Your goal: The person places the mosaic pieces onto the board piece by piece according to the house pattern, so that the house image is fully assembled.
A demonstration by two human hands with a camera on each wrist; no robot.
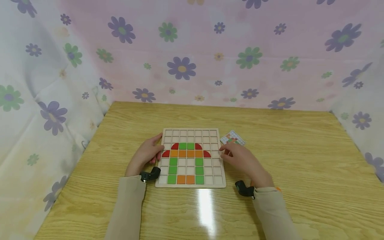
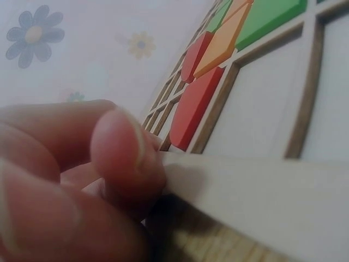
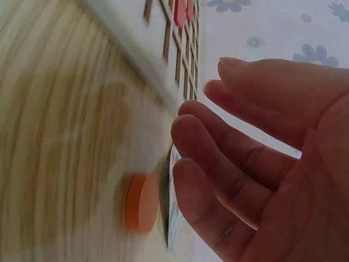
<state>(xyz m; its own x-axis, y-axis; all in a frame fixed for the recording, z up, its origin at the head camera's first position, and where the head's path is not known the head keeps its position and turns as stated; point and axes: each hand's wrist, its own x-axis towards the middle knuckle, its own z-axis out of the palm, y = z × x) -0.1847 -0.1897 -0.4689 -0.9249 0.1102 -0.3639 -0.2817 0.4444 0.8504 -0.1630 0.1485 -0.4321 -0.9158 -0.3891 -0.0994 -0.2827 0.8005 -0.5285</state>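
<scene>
A wooden grid board lies on the table with green, orange and red tiles in its cells, set in a mushroom-like pattern. My left hand holds the board's left edge, the thumb on the rim near a red rounded tile. By the right edge, my right hand has loosely bent fingers with nothing between them. Partly behind that hand lies a small pattern card, printed with a coloured grid.
An orange piece with a rounded edge lies on the table below the right hand, near the card. A bit of orange shows beside the right cuff. Flowered cloth hangs behind the wooden table and at both sides.
</scene>
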